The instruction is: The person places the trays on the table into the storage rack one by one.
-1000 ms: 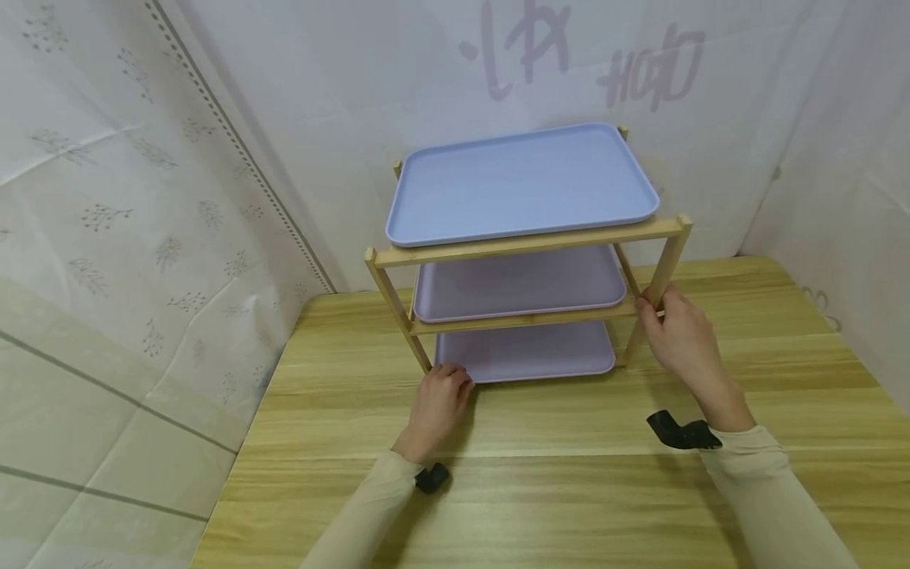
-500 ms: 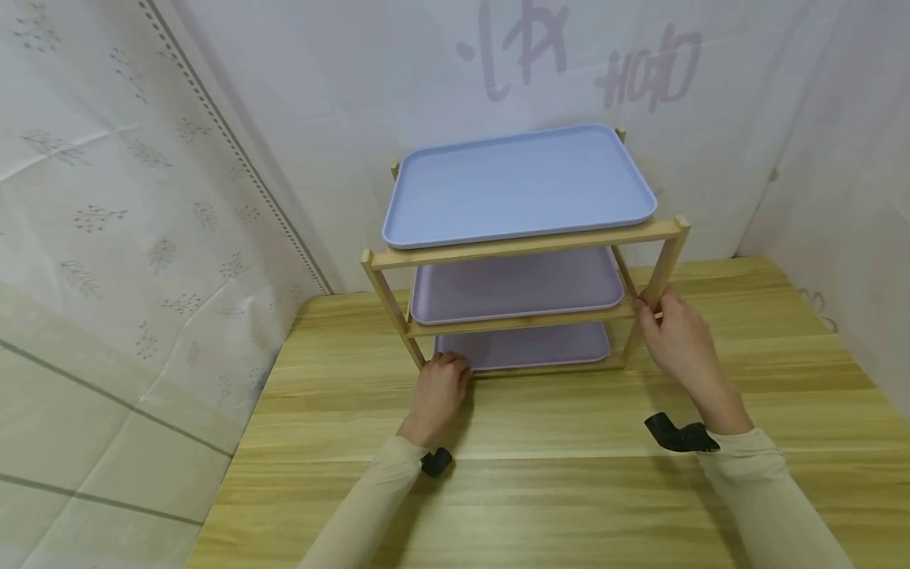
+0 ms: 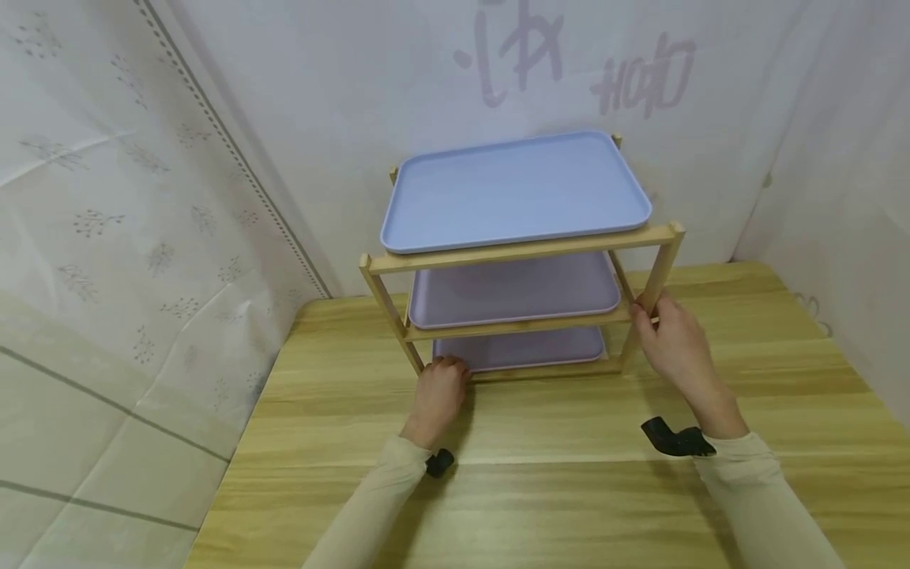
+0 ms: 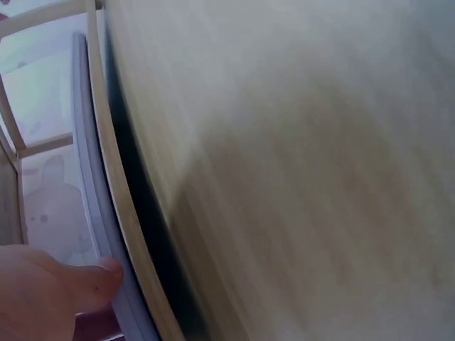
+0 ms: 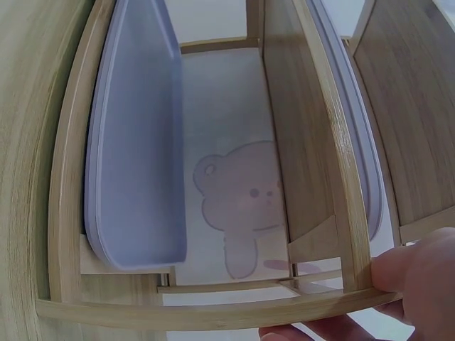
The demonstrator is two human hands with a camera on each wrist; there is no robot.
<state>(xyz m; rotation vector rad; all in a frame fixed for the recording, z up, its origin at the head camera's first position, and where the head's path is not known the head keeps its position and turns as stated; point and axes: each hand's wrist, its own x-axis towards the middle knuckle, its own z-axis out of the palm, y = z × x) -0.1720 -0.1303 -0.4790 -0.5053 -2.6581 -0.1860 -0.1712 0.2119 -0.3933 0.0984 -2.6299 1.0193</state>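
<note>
A three-tier wooden rack (image 3: 522, 253) stands on the table. Its top carries a blue tray (image 3: 519, 192); the middle shelf holds a lilac tray (image 3: 515, 290), and another lilac tray (image 3: 529, 349) lies on the lowest tier. At the lowest tray's front left corner, my left hand (image 3: 437, 395) holds the rim. In the left wrist view its thumb (image 4: 103, 282) touches that rim, just inside the front bar; its other fingers are largely hidden. My right hand (image 3: 675, 344) grips the front right post at middle-shelf height, with its thumb (image 5: 409, 266) against the wood.
The wood-grain table (image 3: 554, 498) extends in front of the rack and to both sides. A white cloth (image 3: 320, 87) with faint lettering hangs close behind, and a patterned cloth (image 3: 128, 237) hangs at the left. Each wrist wears a black mount (image 3: 675, 439).
The lowest tray has slid back, its front edge going from over the front bar to behind it. My left hand moved slightly inward with it. My right hand keeps its grip on the post.
</note>
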